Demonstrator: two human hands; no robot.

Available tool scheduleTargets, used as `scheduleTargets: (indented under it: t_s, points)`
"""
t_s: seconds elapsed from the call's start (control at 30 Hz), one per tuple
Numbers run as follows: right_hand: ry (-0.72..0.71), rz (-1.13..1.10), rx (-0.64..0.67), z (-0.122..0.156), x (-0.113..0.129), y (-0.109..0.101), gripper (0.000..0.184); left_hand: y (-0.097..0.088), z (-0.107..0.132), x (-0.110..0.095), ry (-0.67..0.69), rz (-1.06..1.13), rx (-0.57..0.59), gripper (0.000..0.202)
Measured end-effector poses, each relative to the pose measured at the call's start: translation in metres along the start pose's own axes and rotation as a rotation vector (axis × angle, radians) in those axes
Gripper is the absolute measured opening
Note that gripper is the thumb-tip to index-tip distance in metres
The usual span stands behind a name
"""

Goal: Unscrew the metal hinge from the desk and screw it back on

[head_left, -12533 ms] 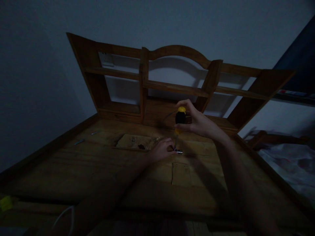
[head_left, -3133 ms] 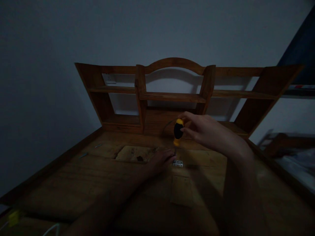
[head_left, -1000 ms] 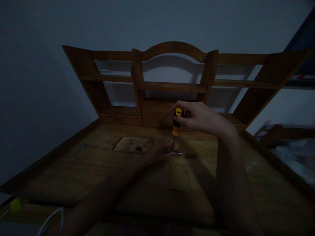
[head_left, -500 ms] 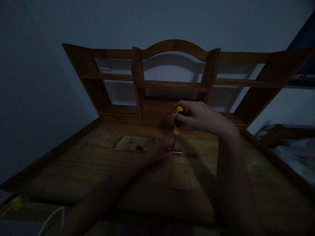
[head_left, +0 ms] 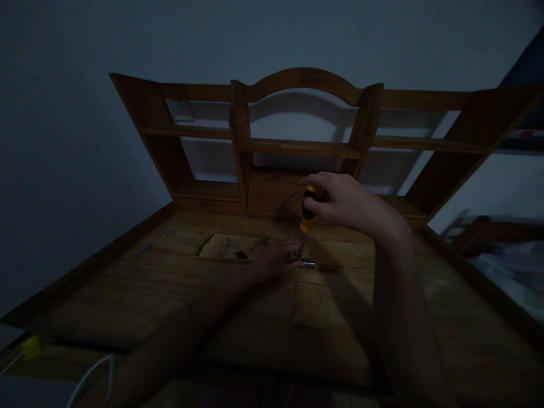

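My right hand (head_left: pixel 340 198) is closed round the yellow and black handle of a screwdriver (head_left: pixel 305 225). The shaft points down, tilted slightly, and its tip meets or nearly meets a small shiny metal fitting (head_left: pixel 307 263) on the wooden desktop. My left hand (head_left: pixel 278 258) lies low on the wood with its fingers closed at the left end of that fitting, beside the screwdriver tip. Its fingertips are dark, so their exact grip is hard to see. Just in front of the fitting is a pale square wooden patch (head_left: pixel 311 306).
A wooden shelf unit (head_left: pixel 300 148) rises at the back against the wall. Two thin metal pieces (head_left: pixel 142 249) lie at the left. Behind my left hand is a rough, damaged strip of wood (head_left: pixel 225 246). A white cable (head_left: pixel 91 374) curves at the lower left near a yellow object (head_left: pixel 30 348).
Both hands keep nearly the same places. The screwdriver handle has turned or shifted slightly in my right hand, and the view has moved a little.
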State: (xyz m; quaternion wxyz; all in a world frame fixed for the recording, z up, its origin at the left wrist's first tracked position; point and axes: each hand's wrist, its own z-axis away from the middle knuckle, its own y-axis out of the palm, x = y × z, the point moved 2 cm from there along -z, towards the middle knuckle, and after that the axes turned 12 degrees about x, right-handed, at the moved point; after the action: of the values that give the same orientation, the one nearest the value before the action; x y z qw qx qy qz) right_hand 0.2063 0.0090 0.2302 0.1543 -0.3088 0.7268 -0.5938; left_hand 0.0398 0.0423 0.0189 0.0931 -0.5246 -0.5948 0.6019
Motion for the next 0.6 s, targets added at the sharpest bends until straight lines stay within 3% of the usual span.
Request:
scheduleTargets:
  t_s: [0.1,0.27,0.6]
  points:
    - [0.013,-0.013,0.023,0.0016,0.0021,-0.0008,0.038,0.0007,-0.0003,0.0018,0.007,0.002,0.004,0.019]
    - [-0.022,-0.025,-0.001,0.0036,0.0038,-0.0024,0.027,0.0007,0.0000,0.0028,0.014,-0.008,-0.008,0.017]
    - [-0.018,0.013,-0.001,-0.0006,0.0014,0.0028,0.032,0.0032,-0.0007,0.0047,0.021,0.000,-0.020,0.020]
